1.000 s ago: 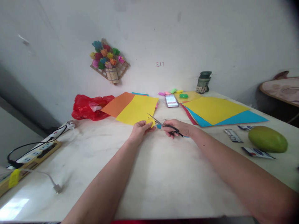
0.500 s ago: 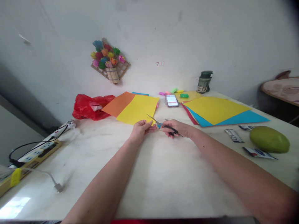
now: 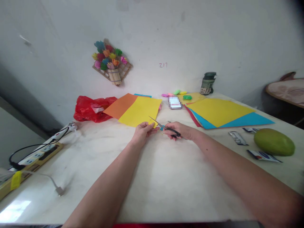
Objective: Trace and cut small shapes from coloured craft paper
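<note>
"What's going on at that smooth white table with faint grey marbling (image 3: 161,190)?"

"Paper cutting, I'd judge, mid-snip. Flat, matte sheets lie about: on the right a large yellow paper sheet (image 3: 218,110), corner forward, over a bright blue paper sheet (image 3: 251,121); on the left a rectangular yellow paper sheet (image 3: 140,110) overlapping an orange paper sheet (image 3: 120,106)."

"Anything besides paper?"

"A crumpled, glossy red plastic bag (image 3: 86,109) and, far right, a smooth, oval green fruit (image 3: 274,142)."

"And the hands?"

"The right hand (image 3: 177,128) is curled around the grips of slim, pointed black-handled metal scissors (image 3: 171,129). How far the blades are parted, I can't tell. The left hand (image 3: 143,130) is pinched, thumb against fingers, almost no gap."

"On what?"

"A small, thin piece of yellow paper (image 3: 152,123), right at the blades; its outline is too small to read. A tiny blue scrap (image 3: 162,127) shows beside the scissors, held or lying, I can't say."

"What would the next cut need?"

"A firm pinch, fingertips clear of the edge, and the paper turned into the blades; limp stuff could fold instead of cutting."
</note>
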`<state>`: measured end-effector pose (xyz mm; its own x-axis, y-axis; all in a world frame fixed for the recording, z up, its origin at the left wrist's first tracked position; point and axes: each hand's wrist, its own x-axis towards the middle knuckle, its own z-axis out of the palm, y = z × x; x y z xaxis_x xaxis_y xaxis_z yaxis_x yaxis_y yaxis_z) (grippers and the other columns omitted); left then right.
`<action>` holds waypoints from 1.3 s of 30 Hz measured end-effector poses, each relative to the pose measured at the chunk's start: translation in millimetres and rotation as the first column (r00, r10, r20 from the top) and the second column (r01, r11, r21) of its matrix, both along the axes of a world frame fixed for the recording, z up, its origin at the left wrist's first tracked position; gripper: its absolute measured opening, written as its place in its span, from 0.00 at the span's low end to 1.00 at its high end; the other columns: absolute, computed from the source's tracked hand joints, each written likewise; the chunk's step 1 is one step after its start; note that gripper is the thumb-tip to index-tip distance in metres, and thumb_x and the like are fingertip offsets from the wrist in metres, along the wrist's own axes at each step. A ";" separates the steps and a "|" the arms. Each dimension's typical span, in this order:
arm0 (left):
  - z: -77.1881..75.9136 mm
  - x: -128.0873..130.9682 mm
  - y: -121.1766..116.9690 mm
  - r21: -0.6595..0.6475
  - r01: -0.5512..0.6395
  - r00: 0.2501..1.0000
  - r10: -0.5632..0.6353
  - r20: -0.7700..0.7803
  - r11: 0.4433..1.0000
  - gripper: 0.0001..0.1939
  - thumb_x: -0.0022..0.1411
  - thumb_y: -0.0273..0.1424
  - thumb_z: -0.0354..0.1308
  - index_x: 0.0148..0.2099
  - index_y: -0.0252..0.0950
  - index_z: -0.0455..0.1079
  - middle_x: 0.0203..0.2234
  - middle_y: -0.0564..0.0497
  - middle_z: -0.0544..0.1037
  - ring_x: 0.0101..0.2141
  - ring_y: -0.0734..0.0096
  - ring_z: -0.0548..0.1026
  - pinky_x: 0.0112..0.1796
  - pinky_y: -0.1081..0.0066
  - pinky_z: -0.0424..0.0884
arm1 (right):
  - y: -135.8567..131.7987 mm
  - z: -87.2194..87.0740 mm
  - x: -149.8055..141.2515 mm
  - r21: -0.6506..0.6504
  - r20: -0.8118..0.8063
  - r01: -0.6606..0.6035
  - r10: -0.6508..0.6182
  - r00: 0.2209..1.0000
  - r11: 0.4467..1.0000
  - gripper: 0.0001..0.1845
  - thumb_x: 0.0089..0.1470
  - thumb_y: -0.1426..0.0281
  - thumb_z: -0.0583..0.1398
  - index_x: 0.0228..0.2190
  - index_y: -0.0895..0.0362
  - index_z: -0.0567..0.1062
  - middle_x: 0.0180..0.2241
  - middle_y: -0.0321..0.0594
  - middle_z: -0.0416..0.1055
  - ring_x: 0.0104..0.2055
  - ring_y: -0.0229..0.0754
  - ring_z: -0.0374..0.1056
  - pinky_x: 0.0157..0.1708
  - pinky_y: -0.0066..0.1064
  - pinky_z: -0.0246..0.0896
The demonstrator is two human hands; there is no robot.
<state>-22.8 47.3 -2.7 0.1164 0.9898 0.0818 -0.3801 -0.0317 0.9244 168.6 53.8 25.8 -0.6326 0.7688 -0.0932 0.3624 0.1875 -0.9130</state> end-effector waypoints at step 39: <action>0.6 0.2 0.2 -0.026 -0.009 0.999 0.010 0.044 1.000 0.13 0.42 0.30 0.64 0.23 0.32 0.61 0.20 0.52 0.73 0.30 0.67 0.76 0.33 0.72 0.71 | -3.8 1.7 -5.7 -0.036 -0.047 0.047 -0.049 0.998 0.998 0.15 0.43 0.60 0.58 0.27 0.60 0.66 0.15 0.29 0.60 0.13 0.27 0.53 0.12 0.20 0.47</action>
